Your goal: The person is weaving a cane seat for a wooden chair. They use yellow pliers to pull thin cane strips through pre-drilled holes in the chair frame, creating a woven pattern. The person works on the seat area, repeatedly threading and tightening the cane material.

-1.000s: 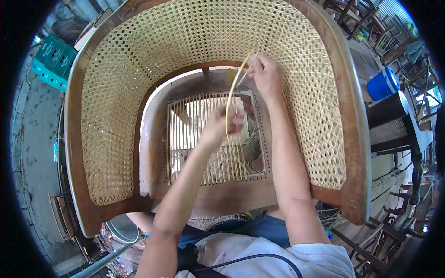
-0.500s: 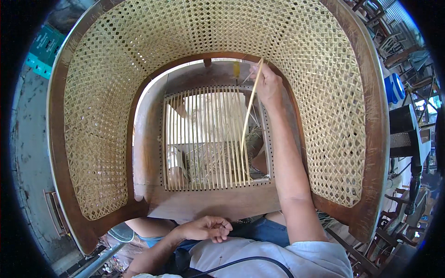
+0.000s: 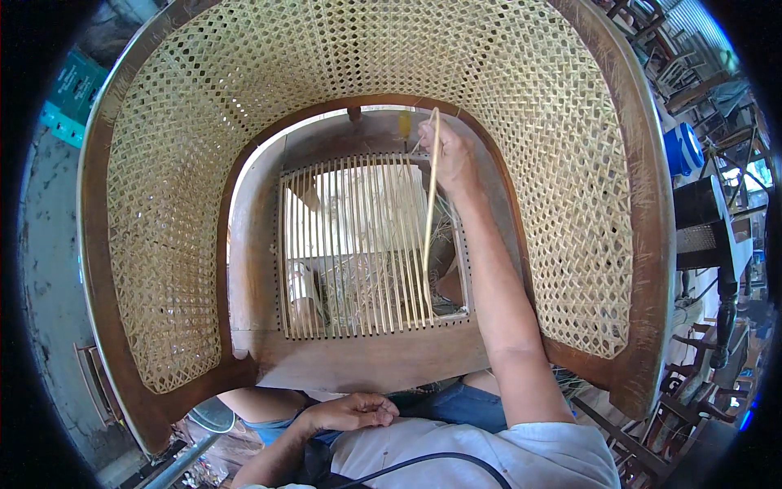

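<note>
A wooden armchair frame holds a seat opening edged with small holes, crossed front to back by several pale cane strands (image 3: 358, 244). At the far right of the opening, my right hand (image 3: 453, 159) is closed in a pinch on a loose cane strand (image 3: 430, 220). That strand bends over above the hand and runs down toward the front rail (image 3: 358, 359). Just left of these fingers, a thin tool with a yellow handle (image 3: 405, 124) stands upright at the far rail. My left hand (image 3: 352, 411) rests on my lap, fingers loosely bent, with nothing visible in it.
Woven cane panels (image 3: 171, 204) in a curved wooden frame surround the seat on three sides. Dark wooden furniture parts (image 3: 709, 228) and a blue and white container (image 3: 683, 149) stand at the right. A green crate (image 3: 77, 90) sits far left, a bucket (image 3: 213, 414) lower left.
My right hand has moved slightly left, closer to the yellow-handled tool, and the loose strand hangs steeper. The left hand stays on my lap, its fingers a little lower. The view has shifted slightly.
</note>
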`<state>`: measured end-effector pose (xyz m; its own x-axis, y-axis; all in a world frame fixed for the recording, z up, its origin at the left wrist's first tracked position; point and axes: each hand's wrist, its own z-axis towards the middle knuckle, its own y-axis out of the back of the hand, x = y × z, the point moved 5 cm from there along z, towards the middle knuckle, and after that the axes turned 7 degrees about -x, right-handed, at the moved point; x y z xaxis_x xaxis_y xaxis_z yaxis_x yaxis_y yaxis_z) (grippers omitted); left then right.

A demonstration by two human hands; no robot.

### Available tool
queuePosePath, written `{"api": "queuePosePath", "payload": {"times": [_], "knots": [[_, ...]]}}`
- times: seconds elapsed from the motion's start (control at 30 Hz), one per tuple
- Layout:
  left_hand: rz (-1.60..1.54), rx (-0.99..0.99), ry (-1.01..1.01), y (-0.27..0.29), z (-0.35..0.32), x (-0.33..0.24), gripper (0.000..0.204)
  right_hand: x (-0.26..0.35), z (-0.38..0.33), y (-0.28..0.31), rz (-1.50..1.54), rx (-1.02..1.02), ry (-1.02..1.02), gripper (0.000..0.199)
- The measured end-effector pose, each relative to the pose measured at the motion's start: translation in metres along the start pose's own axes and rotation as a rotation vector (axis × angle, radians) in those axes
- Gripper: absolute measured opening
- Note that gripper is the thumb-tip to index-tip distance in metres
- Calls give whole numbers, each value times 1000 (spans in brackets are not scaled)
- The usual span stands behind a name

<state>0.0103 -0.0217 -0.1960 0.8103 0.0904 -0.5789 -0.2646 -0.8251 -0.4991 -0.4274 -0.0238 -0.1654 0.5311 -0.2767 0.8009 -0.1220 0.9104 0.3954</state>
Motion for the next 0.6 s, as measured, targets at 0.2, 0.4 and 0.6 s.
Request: {"api": "queuePosePath", "payload": {"times": [0.2, 0.4, 0.6], "knots": [[38, 17, -6, 0, 1, -4, 42, 5, -1, 7, -63, -4, 37, 19], [-20, 24, 15, -1, 3, -2, 42, 1, -1, 6, -12, -2, 34, 21], [35, 38, 2, 0, 7, 3, 41, 0, -3, 3, 19, 33, 40, 22]]}}
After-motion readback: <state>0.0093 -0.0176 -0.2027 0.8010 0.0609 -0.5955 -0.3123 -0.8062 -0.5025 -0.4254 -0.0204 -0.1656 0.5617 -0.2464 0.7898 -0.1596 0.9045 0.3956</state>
